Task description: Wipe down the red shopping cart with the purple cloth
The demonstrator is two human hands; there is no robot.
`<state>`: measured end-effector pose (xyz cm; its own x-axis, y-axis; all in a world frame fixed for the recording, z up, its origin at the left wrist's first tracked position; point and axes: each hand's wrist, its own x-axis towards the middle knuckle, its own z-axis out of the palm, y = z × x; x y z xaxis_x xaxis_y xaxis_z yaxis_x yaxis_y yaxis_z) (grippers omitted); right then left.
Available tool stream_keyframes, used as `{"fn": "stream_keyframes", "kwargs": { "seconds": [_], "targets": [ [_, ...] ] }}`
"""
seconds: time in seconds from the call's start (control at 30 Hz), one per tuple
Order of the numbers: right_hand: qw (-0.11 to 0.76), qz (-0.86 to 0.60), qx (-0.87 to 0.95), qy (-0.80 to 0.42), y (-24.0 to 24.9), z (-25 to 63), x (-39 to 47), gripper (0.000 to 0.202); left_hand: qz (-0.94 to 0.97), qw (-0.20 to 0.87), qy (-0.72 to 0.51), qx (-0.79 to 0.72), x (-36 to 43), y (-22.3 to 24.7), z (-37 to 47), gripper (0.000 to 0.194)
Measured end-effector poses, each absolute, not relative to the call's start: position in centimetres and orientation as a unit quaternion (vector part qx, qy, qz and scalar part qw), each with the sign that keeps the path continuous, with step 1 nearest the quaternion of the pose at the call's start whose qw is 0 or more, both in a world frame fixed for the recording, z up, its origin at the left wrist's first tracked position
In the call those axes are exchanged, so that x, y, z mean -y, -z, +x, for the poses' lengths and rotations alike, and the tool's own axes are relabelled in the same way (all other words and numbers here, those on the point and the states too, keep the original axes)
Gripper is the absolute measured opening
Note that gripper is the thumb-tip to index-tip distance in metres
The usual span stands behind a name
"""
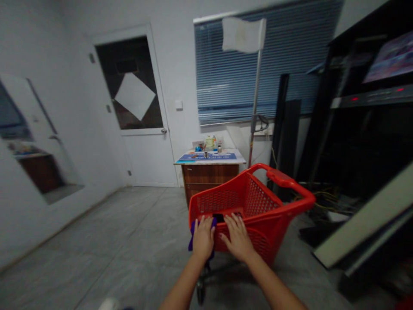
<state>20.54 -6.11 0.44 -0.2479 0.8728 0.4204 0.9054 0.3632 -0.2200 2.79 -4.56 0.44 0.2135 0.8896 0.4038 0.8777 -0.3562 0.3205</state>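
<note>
A red plastic shopping cart [279, 226] with perforated sides stands in front of me. Over its near left corner hangs a purple cloth [191, 243]. My left hand [203, 239] lies over that cloth, with its fingers curled toward the rim and the cloth showing on both sides. My right hand [239, 239] rests on the near rim of the cart, fingers spread and thumb apart, with nothing visible in it. Between the hands, a small dark item [218, 218] shows inside the basket; its kind is unclear.
Behind the cart is a brown wooden cabinet [211, 174] with bottles and small items on top. A pole with a white flag [241, 35] rises beside it. Long boards [364, 219] and a dark rack with a screen [392, 58] are at right. A white door [145, 159] is at left.
</note>
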Motion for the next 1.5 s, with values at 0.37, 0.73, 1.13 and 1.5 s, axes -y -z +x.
{"fn": "stream_keyframes", "kwargs": {
  "seconds": [0.37,0.73,1.13,1.5],
  "targets": [
    [0.225,-0.562,0.796,0.015,-0.8,20.8,6.2,0.066,0.795,-0.015,-0.255,-0.551,4.7,-0.6,1.9,0.042],
    [0.220,-0.560,0.799,0.010,-1.1,20.8,6.2,0.066,0.816,-0.012,-0.257,-0.518,4.3,-1.1,3.9,0.043],
    [0.196,-0.571,0.797,-0.011,-1.6,20.8,6.3,0.072,0.797,0.004,-0.273,-0.539,4.3,-0.7,3.7,0.044],
    [0.223,-0.561,0.796,0.037,-1.0,22.7,6.2,0.064,0.799,-0.001,-0.307,-0.517,3.8,0.3,3.0,0.045]
  ]
}}
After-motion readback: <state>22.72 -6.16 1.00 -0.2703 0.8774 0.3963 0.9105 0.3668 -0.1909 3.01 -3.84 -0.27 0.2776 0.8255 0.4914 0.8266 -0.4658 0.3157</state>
